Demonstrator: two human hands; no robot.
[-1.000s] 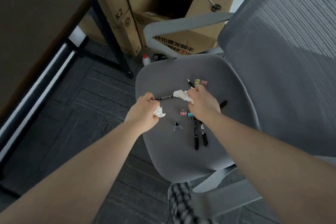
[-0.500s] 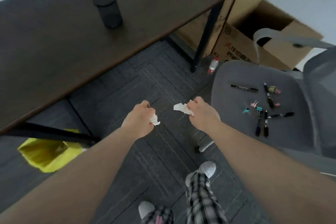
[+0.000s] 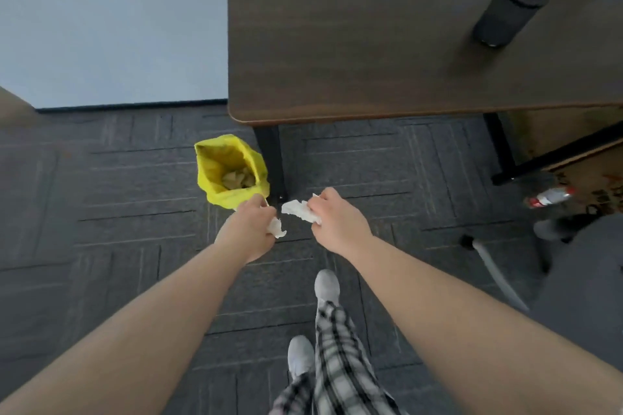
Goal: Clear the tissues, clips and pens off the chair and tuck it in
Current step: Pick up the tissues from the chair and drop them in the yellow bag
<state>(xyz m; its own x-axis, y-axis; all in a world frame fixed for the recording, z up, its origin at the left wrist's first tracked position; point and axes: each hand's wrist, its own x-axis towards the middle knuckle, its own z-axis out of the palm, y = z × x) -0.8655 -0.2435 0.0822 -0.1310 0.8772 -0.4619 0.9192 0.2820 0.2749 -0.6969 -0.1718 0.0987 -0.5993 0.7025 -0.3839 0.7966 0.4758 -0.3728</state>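
My left hand (image 3: 248, 229) is closed around a small crumpled white tissue (image 3: 277, 228), just below the yellow bin bag. My right hand (image 3: 337, 221) pinches a larger white tissue (image 3: 298, 209) that sticks out to the left. Both hands hover over the carpet, side by side and a little apart. The grey chair (image 3: 586, 283) shows only as a blurred seat edge and one leg at the far right; its clips and pens are out of view.
A yellow bin bag (image 3: 232, 172) with crumpled paper inside stands open beside the desk leg (image 3: 273, 162). The dark wooden desk (image 3: 371, 44) carries a black mesh pen cup (image 3: 509, 10). A bottle (image 3: 547, 197) and cardboard lie at right. My feet stand below.
I have turned left away from the chair, both hands still holding their tissues. The yellow bin bag now lies directly ahead of my left hand, and the chair has slid to the right edge.
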